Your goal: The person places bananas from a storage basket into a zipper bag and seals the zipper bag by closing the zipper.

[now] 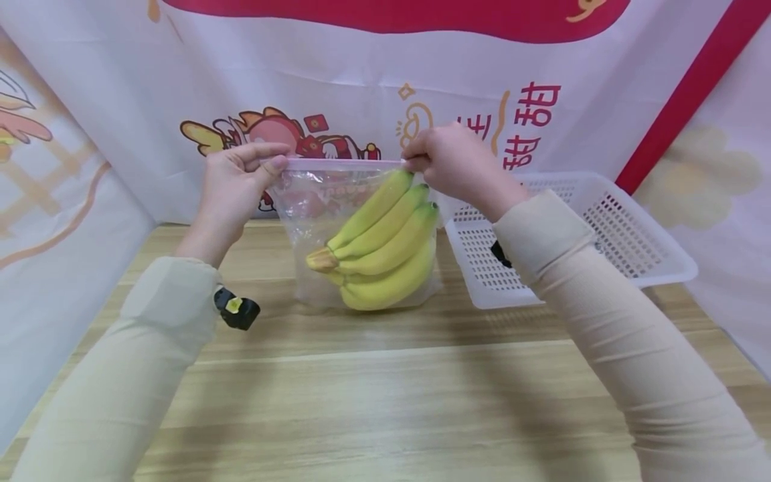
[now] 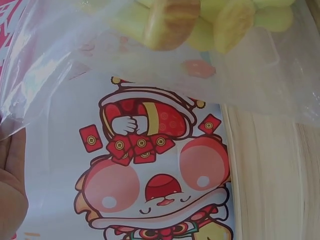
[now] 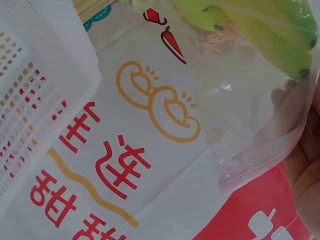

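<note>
A clear zip bag (image 1: pixel 313 201) with a pink strip along its top stands upright over the table. Inside it lies a bunch of bananas (image 1: pixel 385 248), yellow with green tips, its cut stem end toward the left. My left hand (image 1: pixel 235 181) pinches the bag's top left corner between thumb and fingers. At the top right end of the strip, my right hand (image 1: pixel 460 164) pinches the bag too. The left wrist view shows the stem end (image 2: pixel 172 25) through the film. Green banana tips (image 3: pixel 295 50) show near my right hand (image 3: pixel 305 165) in the right wrist view.
A white perforated plastic basket (image 1: pixel 662 261) sits on the right, partly behind my right forearm. The wooden table (image 1: pixel 385 408) spreads in front of me. Behind the bag hangs a white cloth (image 1: pixel 337 60) printed with red and cartoon figures.
</note>
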Action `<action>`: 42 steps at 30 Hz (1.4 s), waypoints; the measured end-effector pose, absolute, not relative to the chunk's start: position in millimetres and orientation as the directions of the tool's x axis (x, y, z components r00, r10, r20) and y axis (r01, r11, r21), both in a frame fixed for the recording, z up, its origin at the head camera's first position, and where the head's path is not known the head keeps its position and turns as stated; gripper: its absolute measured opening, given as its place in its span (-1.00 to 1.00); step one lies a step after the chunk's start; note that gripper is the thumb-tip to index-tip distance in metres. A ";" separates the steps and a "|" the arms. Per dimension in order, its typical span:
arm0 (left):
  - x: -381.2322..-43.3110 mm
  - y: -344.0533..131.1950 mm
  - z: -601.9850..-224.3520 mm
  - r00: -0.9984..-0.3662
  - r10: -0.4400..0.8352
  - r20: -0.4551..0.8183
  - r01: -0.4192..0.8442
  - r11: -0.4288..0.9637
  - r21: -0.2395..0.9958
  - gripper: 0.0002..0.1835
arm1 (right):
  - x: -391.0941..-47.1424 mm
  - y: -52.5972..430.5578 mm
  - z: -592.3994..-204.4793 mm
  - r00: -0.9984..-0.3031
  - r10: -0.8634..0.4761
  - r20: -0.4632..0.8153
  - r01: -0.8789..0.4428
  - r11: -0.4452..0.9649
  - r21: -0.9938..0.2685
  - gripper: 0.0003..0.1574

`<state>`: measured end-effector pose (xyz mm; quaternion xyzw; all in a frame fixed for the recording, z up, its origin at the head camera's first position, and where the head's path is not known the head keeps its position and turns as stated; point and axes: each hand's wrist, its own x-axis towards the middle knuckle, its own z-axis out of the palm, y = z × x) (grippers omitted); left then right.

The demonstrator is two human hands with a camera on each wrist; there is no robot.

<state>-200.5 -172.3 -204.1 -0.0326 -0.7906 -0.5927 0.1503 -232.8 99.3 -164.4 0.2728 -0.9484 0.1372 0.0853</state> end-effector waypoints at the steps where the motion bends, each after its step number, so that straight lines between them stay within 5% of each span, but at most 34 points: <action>1: -200.7 -173.1 -204.4 -0.953 -0.127 0.276 0.229 0.298 0.927 -0.60 | -232.6 99.0 -165.1 -0.837 -0.496 0.229 -0.540 0.815 -0.208 -0.68; 15: -206.5 -175.9 -202.2 -0.962 -0.131 0.239 0.191 0.304 0.933 -0.57 | -239.8 98.5 -172.1 -0.818 -0.525 0.234 -0.573 0.776 -0.263 -0.68; 28: -208.1 -177.8 -203.4 -0.960 -0.150 0.237 0.182 0.310 0.933 -0.60 | -237.7 96.9 -159.4 -0.788 -0.591 0.174 -0.616 0.762 -0.202 -0.69; 42: -206.3 -185.6 -206.2 -0.959 -0.177 0.221 0.163 0.293 0.942 -0.62 | -236.3 94.8 -161.8 -0.783 -0.566 0.257 -0.609 0.782 -0.133 -0.70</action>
